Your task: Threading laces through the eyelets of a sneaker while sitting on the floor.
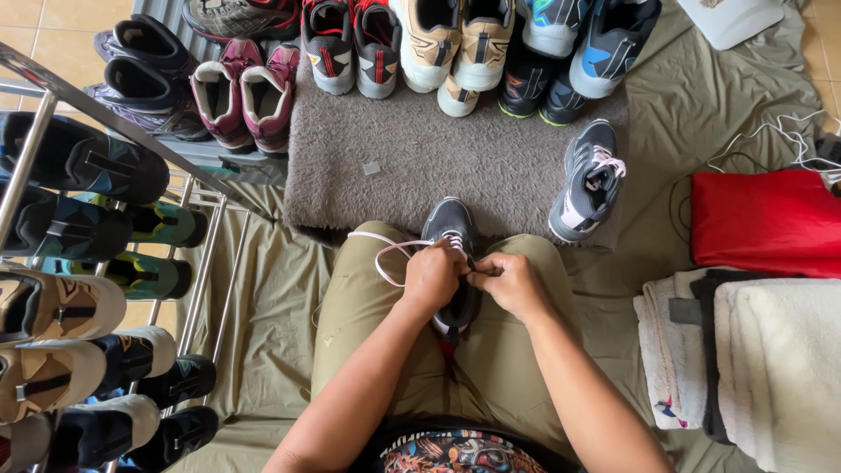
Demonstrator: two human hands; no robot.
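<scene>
Resting between the person's knees at the centre of the frame, a grey sneaker [450, 254] lies toe-up while the left hand [432, 276] and right hand [511, 282] meet over its tongue, each closed in a pinch on the pale pink lace [383, 256], which loops out to the left. Along the left edge a metal shoe rack [105, 123] holds dark and tan shoes on its tiers, and a matching grey sneaker [589, 180] sits on the grey rug [420, 158] at upper right of centre. At right lie a red bag [762, 223] and, below it, folded white towels [771, 350].

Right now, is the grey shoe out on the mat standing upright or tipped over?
Upright. The grey shoe rests sole-down on the grey mat, its opening and pale laces facing up, apart from the shoe in the hands.
</scene>
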